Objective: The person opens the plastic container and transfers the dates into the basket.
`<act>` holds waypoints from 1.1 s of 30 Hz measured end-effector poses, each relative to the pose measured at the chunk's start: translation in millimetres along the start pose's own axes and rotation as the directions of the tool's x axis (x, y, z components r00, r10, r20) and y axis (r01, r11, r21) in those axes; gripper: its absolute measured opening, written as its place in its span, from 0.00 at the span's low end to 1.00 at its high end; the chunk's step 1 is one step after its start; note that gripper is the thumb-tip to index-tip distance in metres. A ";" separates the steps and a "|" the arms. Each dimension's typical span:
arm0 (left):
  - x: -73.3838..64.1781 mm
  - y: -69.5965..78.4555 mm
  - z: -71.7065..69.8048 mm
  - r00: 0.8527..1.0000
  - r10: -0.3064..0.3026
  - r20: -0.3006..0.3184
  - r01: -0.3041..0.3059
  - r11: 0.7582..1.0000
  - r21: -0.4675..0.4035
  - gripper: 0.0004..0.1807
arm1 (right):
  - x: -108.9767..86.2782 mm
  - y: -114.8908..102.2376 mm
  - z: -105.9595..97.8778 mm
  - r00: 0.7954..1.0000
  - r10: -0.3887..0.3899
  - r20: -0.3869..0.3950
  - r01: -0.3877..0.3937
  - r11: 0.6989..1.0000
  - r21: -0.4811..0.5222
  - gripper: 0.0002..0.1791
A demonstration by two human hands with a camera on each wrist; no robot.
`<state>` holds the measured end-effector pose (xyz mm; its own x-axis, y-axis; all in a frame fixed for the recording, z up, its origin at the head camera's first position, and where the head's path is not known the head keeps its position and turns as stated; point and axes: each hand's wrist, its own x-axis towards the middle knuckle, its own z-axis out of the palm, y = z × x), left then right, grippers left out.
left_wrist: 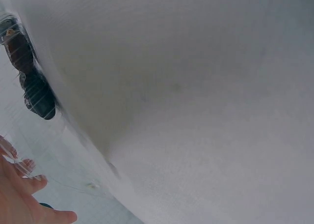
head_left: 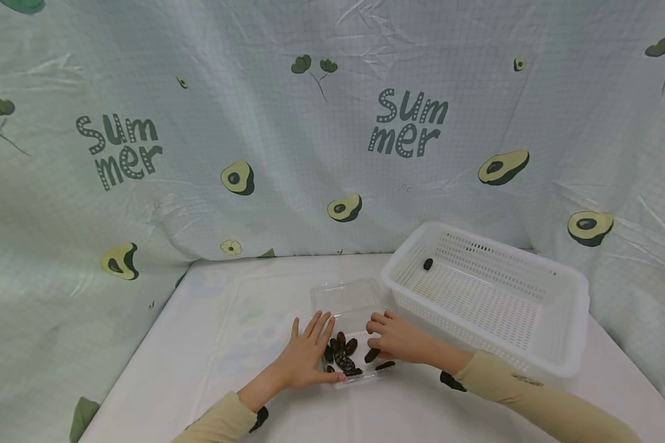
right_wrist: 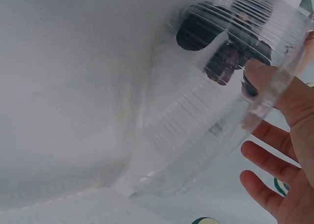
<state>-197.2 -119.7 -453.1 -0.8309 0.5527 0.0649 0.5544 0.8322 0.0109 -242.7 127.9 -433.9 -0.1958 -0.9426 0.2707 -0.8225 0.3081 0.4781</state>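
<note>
A clear plastic box point(head_left: 360, 376) with its lid point(head_left: 346, 296) folded back holds several dark, glossy dates point(head_left: 343, 361). My left hand point(head_left: 305, 359), fingers spread and straight, rests along the box's left side, its thumb at the near rim. Over the right half of the box is my right hand point(head_left: 396, 338), fingers bent. Its thumb and forefinger pinch a date point(head_left: 372, 355) inside the box. In the right wrist view the thumb point(right_wrist: 260, 74) lies against dates behind the ribbed clear wall, while the other fingers curl apart.
A large white perforated basket point(head_left: 579, 320) stands to the right, just beyond my right forearm. One date point(head_left: 428, 264) lies in its far left corner. The white table point(head_left: 221, 344) meets a patterned curtain point(head_left: 288, 221) at the back and sides.
</note>
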 end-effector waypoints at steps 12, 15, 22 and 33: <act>0.4 -0.4 -0.7 1.000 0.006 0.005 -0.006 1.000 -0.020 0.59 | -14.4 8.4 -19.2 0.999 0.034 0.001 -0.034 0.999 -0.019 0.12; 0.8 -0.8 0.8 1.000 0.006 -0.001 -0.006 1.000 -0.010 0.59 | -18.5 12.0 -25.1 0.998 0.056 -0.020 -0.056 0.998 -0.014 0.13; 1.4 -1.1 1.6 1.000 0.006 -0.006 -0.006 1.000 -0.005 0.58 | -27.7 22.9 -42.3 0.996 0.084 -0.041 -0.085 0.996 -0.018 0.14; 1.4 -1.6 1.8 1.000 0.006 -0.011 -0.006 1.000 -0.013 0.58 | -42.6 42.3 -63.3 0.989 0.131 -0.072 -0.132 0.991 -0.010 0.15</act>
<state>-199.3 -120.2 -454.8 -0.8268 0.5573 0.0757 0.5602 0.8280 0.0230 -235.4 189.2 -372.3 -0.2628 -0.8822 0.3906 -0.7843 0.4311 0.4461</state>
